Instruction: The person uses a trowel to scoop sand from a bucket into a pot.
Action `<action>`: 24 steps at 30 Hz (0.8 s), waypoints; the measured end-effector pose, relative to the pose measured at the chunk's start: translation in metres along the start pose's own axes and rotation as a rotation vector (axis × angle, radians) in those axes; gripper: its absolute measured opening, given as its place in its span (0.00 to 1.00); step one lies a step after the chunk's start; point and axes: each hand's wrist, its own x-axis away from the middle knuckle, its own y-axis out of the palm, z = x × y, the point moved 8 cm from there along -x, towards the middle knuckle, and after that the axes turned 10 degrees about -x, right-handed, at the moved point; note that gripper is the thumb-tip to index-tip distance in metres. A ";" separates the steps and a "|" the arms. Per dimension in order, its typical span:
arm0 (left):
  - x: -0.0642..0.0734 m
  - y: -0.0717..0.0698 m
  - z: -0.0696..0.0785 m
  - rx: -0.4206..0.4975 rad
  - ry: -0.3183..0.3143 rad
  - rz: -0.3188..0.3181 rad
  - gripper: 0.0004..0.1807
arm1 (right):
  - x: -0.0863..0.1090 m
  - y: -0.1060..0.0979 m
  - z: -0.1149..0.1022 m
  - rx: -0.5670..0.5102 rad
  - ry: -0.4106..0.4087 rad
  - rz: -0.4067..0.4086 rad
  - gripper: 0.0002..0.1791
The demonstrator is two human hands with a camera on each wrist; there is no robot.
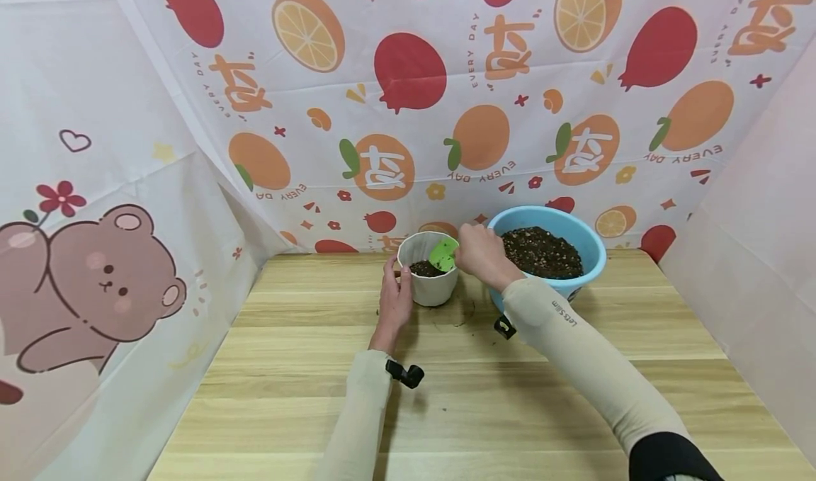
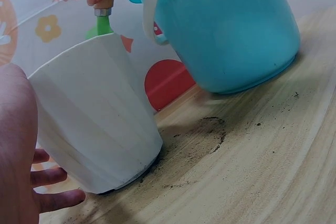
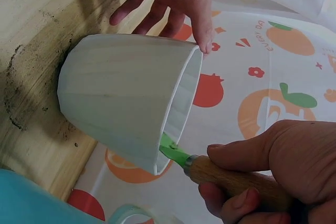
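Observation:
A white plant pot (image 1: 433,291) stands upright on the wooden table, with dark soil (image 1: 423,269) inside. My left hand (image 1: 396,298) rests against the pot's left side, fingers fairly straight along the wall and thumb at the rim. In my right hand (image 1: 482,255) I grip the wooden handle (image 3: 231,182) of a small green trowel (image 1: 443,253). Its blade reaches over the rim into the pot, and bits of soil cling to it. The blade's lower part is hidden behind the pot wall in both wrist views.
Close to the pot's right is a light blue bucket (image 1: 594,246) holding dark soil (image 1: 542,253), with a white handle (image 2: 153,6). Crumbs of soil (image 2: 212,129) lie on the table (image 1: 293,368) between them. A fruit-print cloth (image 1: 421,141) hangs right behind the table's back edge.

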 end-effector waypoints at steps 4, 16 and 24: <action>0.000 0.000 0.000 0.013 -0.008 -0.008 0.29 | 0.002 -0.003 -0.004 0.025 -0.045 0.043 0.20; 0.001 0.000 0.000 0.009 -0.005 0.006 0.28 | 0.003 -0.006 -0.005 0.039 -0.071 0.093 0.22; 0.001 -0.001 0.000 0.012 -0.011 0.012 0.28 | 0.002 -0.006 -0.005 0.036 -0.069 0.101 0.22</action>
